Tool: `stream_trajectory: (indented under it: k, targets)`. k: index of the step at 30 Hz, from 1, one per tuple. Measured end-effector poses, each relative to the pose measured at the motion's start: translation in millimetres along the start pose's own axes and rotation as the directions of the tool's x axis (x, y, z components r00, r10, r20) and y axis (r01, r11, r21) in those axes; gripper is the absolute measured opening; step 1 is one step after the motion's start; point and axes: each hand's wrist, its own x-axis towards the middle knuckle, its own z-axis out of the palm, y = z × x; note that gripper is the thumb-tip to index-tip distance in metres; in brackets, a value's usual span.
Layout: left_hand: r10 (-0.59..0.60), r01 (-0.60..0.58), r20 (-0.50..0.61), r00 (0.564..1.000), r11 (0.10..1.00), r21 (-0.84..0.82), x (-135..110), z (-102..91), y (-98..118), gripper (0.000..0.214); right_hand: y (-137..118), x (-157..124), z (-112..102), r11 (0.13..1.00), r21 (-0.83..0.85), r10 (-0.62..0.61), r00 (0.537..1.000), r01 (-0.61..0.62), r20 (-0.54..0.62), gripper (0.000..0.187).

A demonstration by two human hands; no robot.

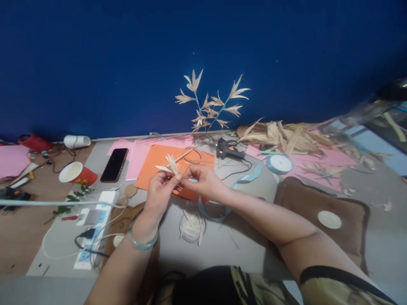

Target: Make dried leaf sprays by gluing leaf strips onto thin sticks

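Observation:
My left hand [160,191] is closed around the base of a pale flower [171,164] with pointed petals that look like dried corn husk. Thumb and fingers of my right hand [205,182] are pinched together right beside that base, with a bit of light blue ribbon [252,173] showing at the fingertips. More of this ribbon loops on the table below my right forearm, near its spool [280,164]. Under both hands lies orange paper [152,163]. A round clear dish [182,228] with husk pieces sits just in front of me.
Two branches of husk flowers [210,110] stand at the back against the blue wall. Behind my right hand is a black glue gun [230,149]. Husks [280,135] pile up back right. Leftward are a phone [114,165], a paper cup [78,173] and a power strip [95,237].

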Motion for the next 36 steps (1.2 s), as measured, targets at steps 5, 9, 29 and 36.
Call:
stream_trajectory:
  k: [5,9,29,36]
  targets:
    - [0.016,-0.016,-0.014,1.0,0.999,0.028,-1,2.0,-1,0.03,-3,1,-3,0.998,0.028,0.059,0.997,-0.061,0.049,0.011]
    - [-0.014,0.019,0.078,0.997,0.998,-0.067,-1,1.4,2,0.028,-2,4,-8,0.973,0.188,0.107,0.984,-0.133,0.144,0.011]
    - [-0.037,0.071,0.208,0.977,0.984,-0.16,-2,-2.5,10,0.026,-5,4,-11,0.897,0.354,0.179,0.95,-0.265,0.258,0.022]
    - [-0.011,0.017,0.103,0.995,0.998,-0.062,-1,-2.5,6,0.026,-14,-2,-9,0.998,0.039,0.046,0.998,-0.047,0.042,0.019]
